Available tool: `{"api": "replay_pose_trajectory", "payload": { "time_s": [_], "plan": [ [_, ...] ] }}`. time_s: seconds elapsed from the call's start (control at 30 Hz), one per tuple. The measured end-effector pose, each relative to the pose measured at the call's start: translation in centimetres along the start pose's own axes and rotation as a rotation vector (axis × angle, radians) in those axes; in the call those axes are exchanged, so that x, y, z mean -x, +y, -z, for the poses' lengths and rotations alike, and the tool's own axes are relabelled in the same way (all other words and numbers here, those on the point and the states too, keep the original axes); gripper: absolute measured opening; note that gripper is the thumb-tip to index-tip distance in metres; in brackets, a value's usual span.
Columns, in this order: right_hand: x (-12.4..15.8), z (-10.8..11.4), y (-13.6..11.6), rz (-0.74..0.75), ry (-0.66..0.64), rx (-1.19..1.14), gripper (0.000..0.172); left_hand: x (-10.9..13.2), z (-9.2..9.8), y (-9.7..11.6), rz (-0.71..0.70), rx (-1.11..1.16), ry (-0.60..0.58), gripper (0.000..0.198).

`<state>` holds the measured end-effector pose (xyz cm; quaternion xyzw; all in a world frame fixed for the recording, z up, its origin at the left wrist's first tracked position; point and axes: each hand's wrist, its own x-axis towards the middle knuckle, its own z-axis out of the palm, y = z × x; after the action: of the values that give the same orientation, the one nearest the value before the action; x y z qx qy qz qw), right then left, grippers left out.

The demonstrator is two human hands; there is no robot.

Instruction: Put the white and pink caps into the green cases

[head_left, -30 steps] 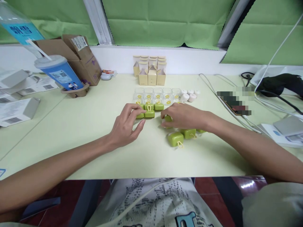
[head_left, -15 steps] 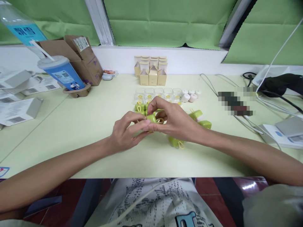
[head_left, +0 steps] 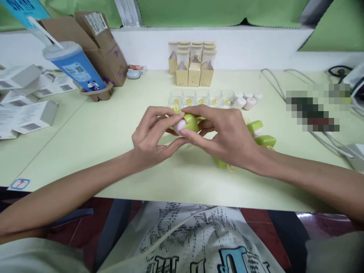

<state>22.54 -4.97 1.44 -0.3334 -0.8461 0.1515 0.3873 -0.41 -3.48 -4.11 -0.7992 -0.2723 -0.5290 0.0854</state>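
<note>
Between both hands, above the table, is a small green case [head_left: 192,123] with a pale, rounded piece [head_left: 180,126] showing at its left end. My left hand [head_left: 153,136] is closed, its fingertips at the pale end. My right hand [head_left: 227,134] pinches the green case between thumb and forefinger. Beyond my right hand lie more green cases [head_left: 266,141], some with yellow loops, and one shows partly below that hand. My hands hide most of the green cases behind them. Clear cups [head_left: 201,98] with yellow marks stand in a row just beyond.
Small white and pink rounded pieces [head_left: 249,103] sit right of the cups. Open cream boxes [head_left: 195,74] stand by the wall. To the left are a blue drink cup [head_left: 79,68], a cardboard box [head_left: 113,60] and stacked white boxes [head_left: 35,117]. Cables [head_left: 274,83] lie at the right.
The view has tilted down and shifted slightly. The green case has turned in my hands, so its pale end now faces left; its loop is out of sight.
</note>
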Motion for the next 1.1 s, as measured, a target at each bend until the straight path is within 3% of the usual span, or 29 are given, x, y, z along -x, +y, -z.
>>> {"api": "replay_pose_trajectory", "payload": {
  "time_s": [0.2, 0.4, 0.6, 0.8, 0.9, 1.0, 1.1],
  "plan": [
    [0.2, 0.4, -0.1, -0.004, -0.069, 0.067, 0.032, -0.7, 1.0, 0.1, -0.032, -0.124, -0.103, 0.031],
    [-0.3, 0.7, 0.3, 0.133, -0.101, 0.123, 0.032, -0.2, 0.5, -0.9, 0.082, -0.135, -0.183, 0.052],
    [-1.0, 1.5, 0.7, 0.131, -0.154, 0.152, 0.035, -0.4, 0.1, -1.1, 0.101, -0.143, -0.194, 0.054],
    [-1.6, 2.0, 1.3, 0.072, -0.206, -0.015, 0.037, -0.8, 0.1, -1.0, 0.036, -0.143, -0.187, 0.038],
    [-1.7, 1.9, 1.3, 0.040, -0.216, -0.128, 0.038, -1.0, 0.1, -0.9, 0.075, -0.161, -0.175, 0.034],
    [-1.3, 1.4, 1.2, 0.057, -0.199, -0.048, 0.043, -1.1, -0.2, -0.6, 0.086, -0.150, -0.151, 0.032],
    [-0.5, 0.4, 1.2, 0.105, -0.127, 0.139, 0.048, -1.0, -0.6, 0.0, -0.009, -0.100, -0.072, 0.024]
  ]
}}
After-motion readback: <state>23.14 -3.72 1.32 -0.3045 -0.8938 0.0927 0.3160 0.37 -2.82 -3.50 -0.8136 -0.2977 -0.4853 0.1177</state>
